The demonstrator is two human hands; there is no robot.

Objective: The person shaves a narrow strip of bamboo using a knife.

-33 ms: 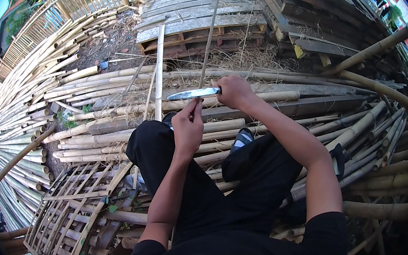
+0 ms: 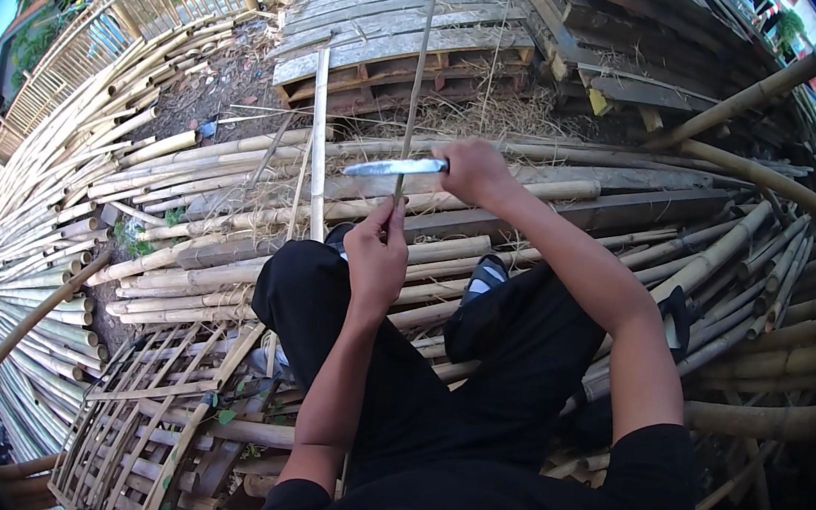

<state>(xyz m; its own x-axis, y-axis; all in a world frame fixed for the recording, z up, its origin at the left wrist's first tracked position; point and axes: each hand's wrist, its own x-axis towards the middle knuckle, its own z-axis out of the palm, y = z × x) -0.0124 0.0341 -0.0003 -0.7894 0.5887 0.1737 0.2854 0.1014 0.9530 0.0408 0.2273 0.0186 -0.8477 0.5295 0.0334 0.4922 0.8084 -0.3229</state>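
A long thin bamboo strip [image 2: 415,95] stretches away from me, its near part pinched between the thumb and fingers of my left hand [image 2: 377,257]. My right hand [image 2: 479,173] is wrapped round the handle of a knife [image 2: 393,167], mostly hiding that handle. The bright blade points left and lies across the strip, a little beyond my left fingertips; motion blurs its edge slightly. A wider pale bamboo slat [image 2: 319,144] stands left of the strip, touched by neither hand.
Bamboo poles [image 2: 195,271] lie under and around my legs, with more stacked at the left. A wooden pallet [image 2: 405,13] is ahead, and piled timber [image 2: 644,40] stands at the far right. Near my left side is a woven bamboo lattice [image 2: 137,426].
My right hand and the knife have shifted slightly away from me along the strip, and the blade now lies flatter. The left hand has stayed nearly in place.
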